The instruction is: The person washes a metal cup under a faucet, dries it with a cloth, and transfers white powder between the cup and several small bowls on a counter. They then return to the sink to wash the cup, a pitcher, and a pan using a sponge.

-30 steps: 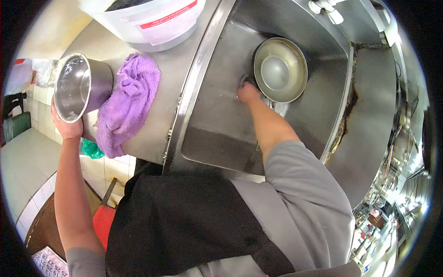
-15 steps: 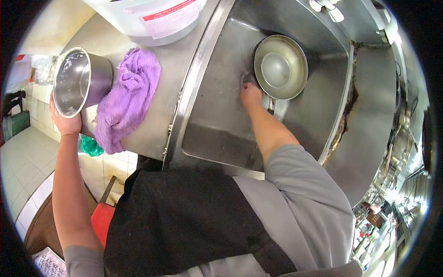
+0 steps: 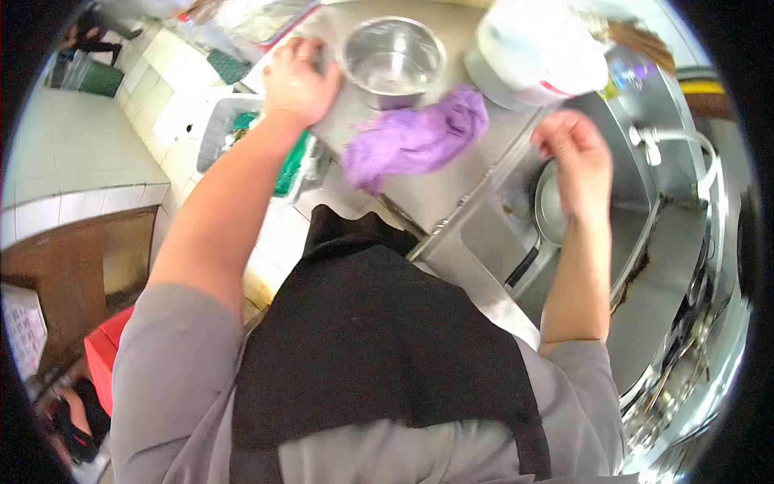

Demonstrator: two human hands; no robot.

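My left hand (image 3: 302, 85) lies at the counter's edge, fingers stretched and thumb apart, just left of a round steel pot (image 3: 393, 56). The pot stands upright with its open top facing me. Below it a crumpled purple cloth (image 3: 419, 143) lies on the steel counter. Above the sink (image 3: 488, 242) hovers my right hand (image 3: 576, 149), its fingers curled together; whatever they may hold is hidden. Beneath that hand a frying pan (image 3: 551, 206) rests in the sink, partly covered by hand and forearm, its black handle pointing toward me.
A large white bucket (image 3: 516, 64) stands behind the cloth. A white tap (image 3: 649, 141) with a hose is on the sink's far side. A bin (image 3: 216, 133) with a green bag sits left below the counter. Another person (image 3: 76, 415) shows at lower left.
My right hand has come up from the sink bottom beside the pan. My left hand has left the pot's side and moved onto the counter's edge. The view has turned left.
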